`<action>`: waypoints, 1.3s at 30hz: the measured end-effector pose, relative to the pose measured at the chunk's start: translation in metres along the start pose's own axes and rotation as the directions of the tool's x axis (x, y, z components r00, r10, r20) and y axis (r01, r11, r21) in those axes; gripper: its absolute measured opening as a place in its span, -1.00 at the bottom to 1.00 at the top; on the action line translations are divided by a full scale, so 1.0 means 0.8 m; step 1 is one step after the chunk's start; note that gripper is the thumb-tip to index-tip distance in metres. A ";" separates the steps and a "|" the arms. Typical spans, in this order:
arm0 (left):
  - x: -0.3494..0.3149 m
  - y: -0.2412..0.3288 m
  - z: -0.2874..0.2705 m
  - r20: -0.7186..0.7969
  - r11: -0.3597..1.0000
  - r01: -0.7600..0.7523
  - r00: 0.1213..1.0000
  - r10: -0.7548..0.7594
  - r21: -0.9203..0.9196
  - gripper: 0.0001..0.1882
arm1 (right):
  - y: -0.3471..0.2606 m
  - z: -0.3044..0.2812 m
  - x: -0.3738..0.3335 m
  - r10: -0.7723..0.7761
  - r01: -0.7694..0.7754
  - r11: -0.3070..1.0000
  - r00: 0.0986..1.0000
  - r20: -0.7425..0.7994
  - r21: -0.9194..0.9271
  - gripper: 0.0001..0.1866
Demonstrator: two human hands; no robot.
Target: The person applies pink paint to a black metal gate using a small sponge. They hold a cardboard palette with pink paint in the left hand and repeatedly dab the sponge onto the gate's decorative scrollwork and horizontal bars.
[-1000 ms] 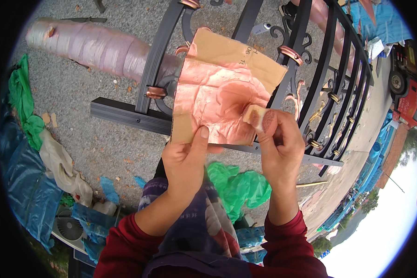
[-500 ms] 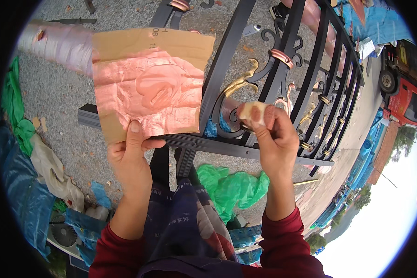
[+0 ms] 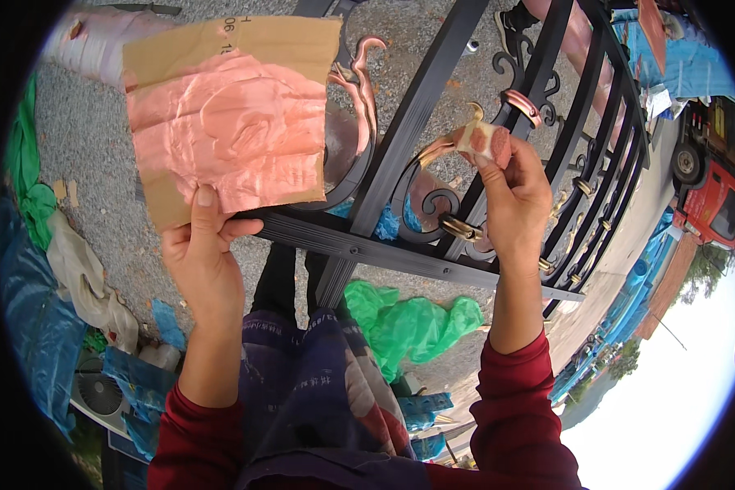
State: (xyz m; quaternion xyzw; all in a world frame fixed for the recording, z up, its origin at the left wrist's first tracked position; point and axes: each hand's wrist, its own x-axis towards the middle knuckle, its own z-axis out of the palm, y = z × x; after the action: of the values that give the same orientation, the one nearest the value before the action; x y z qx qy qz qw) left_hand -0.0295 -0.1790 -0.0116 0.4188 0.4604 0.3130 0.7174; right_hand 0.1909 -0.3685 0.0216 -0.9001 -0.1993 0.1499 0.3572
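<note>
My left hand (image 3: 202, 265) grips the lower edge of a cardboard sheet (image 3: 290, 39), thumb on top. Wet copper-coloured paint (image 3: 237, 122) covers most of the sheet. Between the thumb and fingers of my right hand (image 3: 518, 200) is a small pale sponge (image 3: 483, 143) stained with the same paint. It is at a curled leaf ornament (image 3: 438, 150) on a black metal railing (image 3: 412, 110); the leaf's lower part looks copper, its upper tip gold. Farther left, another leaf ornament (image 3: 364, 90) is copper all over. The sponge partly hides the leaf it meets.
Green plastic sheeting (image 3: 416, 322) lies on the ground below the railing. A wrapped roll-like bundle (image 3: 98, 45) is at the upper left, blue tarp (image 3: 41, 302) at the left. A red truck (image 3: 714, 196) stands at the right, and a shoe (image 3: 514, 28) shows beyond the bars.
My left hand has shifted the cardboard left and up. The sponge in my right hand has moved up and right along the leaf, whose lower part has turned from gold to copper.
</note>
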 end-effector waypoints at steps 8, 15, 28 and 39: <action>0.001 -0.002 0.004 -0.017 1.000 0.004 1.000 -0.004 -0.021 -0.75 | 0.008 -0.011 0.017 -0.043 0.038 0.986 0.999 -0.026 -0.161 -0.82; 0.001 -0.007 -0.001 -0.043 0.999 -0.005 0.999 0.003 -0.048 -0.77 | 0.000 0.001 0.008 -0.131 0.138 0.983 0.989 0.062 -0.120 -0.82; -0.003 -0.004 0.005 -0.064 0.999 -0.004 0.998 0.002 -0.035 -0.80 | 0.032 0.003 -0.031 -0.039 0.046 0.985 0.998 -0.044 0.168 -0.87; 0.000 -0.006 0.000 -0.031 1.000 -0.026 0.999 0.026 -0.010 -0.82 | 0.032 0.010 -0.047 0.056 -0.026 0.979 0.988 -0.145 0.203 -0.83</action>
State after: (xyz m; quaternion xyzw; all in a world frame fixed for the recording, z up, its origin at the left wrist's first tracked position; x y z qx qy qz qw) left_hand -0.0290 -0.1813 -0.0156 0.4160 0.4643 0.3312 0.7083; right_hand 0.1614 -0.3984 0.0029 -0.8722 -0.1370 0.1084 0.4568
